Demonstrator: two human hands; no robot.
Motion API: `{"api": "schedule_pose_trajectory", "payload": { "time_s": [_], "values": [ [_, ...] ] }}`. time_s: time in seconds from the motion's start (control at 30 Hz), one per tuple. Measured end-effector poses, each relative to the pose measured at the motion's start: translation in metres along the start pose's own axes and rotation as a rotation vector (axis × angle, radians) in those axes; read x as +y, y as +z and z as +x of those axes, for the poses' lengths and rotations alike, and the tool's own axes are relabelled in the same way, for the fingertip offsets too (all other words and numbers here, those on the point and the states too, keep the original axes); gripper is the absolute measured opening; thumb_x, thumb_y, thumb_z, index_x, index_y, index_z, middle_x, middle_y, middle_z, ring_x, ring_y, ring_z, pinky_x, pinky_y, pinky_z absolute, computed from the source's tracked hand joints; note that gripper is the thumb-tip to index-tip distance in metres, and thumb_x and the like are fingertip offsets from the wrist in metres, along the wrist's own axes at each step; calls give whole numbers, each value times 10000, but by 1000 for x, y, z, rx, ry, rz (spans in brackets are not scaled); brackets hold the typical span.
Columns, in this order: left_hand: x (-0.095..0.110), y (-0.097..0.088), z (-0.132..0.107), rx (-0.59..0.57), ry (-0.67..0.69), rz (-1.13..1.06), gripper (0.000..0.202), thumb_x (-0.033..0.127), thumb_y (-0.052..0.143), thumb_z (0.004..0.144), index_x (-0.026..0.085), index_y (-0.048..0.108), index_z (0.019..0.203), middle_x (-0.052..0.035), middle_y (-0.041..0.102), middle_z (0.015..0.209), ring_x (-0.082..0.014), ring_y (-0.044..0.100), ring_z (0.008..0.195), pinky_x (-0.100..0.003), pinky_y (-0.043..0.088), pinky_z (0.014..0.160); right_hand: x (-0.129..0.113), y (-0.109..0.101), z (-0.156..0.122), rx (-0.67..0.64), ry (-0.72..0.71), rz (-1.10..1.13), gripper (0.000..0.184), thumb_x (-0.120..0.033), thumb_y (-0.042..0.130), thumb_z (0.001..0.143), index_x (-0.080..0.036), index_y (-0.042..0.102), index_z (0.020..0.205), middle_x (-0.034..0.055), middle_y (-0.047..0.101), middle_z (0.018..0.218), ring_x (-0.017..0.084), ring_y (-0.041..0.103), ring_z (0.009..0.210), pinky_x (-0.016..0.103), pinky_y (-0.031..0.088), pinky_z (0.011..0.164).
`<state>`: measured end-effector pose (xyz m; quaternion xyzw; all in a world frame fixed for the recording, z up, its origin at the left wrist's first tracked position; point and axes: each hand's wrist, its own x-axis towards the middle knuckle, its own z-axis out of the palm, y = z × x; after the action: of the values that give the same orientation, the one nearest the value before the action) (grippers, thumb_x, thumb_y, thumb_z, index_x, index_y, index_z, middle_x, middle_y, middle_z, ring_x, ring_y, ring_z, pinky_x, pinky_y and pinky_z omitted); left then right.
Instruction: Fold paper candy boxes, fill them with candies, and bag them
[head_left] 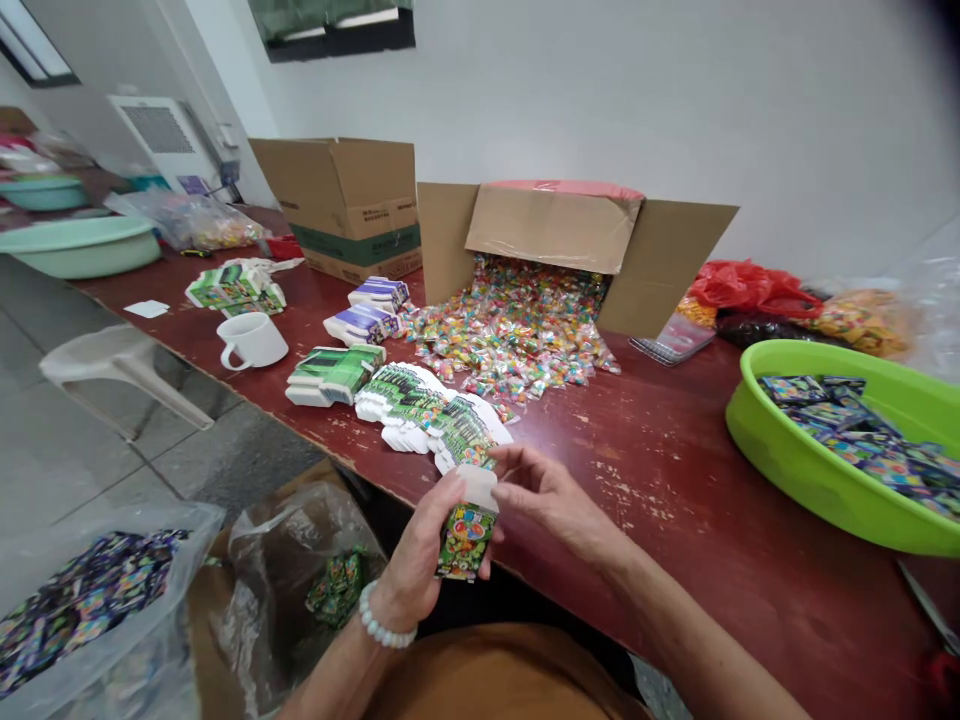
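My left hand (420, 560) wraps round a small green printed carton (468, 540), held upright over the table's front edge. The carton's white top flap (478, 484) stands up. At that flap's right edge is my right hand (551, 500), thumb and forefinger bent around it. Just beyond lie fanned rows of flat green cartons (435, 410). A stack of more green cartons (335, 374) sits to their left. Behind them, small wrapped candies (517, 335) spill from a cardboard box (555, 228) lying on its side.
A white mug (253, 340) stands near the table's left edge. On the right is a green basin (817, 500) of dark packets. Another cardboard box (341, 205) stands behind. Below left are an open plastic bag (300, 540) with green packets and a bag of dark packets (82, 600).
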<state>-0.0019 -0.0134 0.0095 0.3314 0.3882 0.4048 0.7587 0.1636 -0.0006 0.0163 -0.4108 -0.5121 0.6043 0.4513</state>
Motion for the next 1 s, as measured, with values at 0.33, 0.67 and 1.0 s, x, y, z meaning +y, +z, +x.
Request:
{"api": "schedule_pose_trajectory", "payload": {
  "time_s": [0.33, 0.67, 1.0],
  "values": [
    [5, 3, -5, -54, -35, -137, 428, 519, 551, 855, 192, 535, 1130, -6, 637, 714, -133, 589, 440, -229, 471, 377, -2, 11, -6, 3, -482, -500, 174, -306, 543, 912, -211, 675, 850, 55, 679, 875, 167, 623, 803, 294, 479, 773],
    [9, 11, -2, -68, -39, -181, 465, 494, 493, 897, 162, 571, 1213, -27, 671, 689, -120, 589, 419, -210, 475, 387, -8, 14, -1, -52, -75, -4, 191, -336, 719, 742, -171, 630, 702, 35, 692, 920, 136, 639, 694, 244, 519, 605],
    [-1, -4, 0, -107, -95, -115, 606, 630, 398, 884, 115, 625, 1108, -44, 651, 598, -132, 580, 387, -212, 458, 358, -6, 16, 0, -43, -53, -46, 237, -393, 714, 758, -175, 638, 709, 25, 692, 787, 116, 591, 531, 255, 497, 518]
  ]
}}
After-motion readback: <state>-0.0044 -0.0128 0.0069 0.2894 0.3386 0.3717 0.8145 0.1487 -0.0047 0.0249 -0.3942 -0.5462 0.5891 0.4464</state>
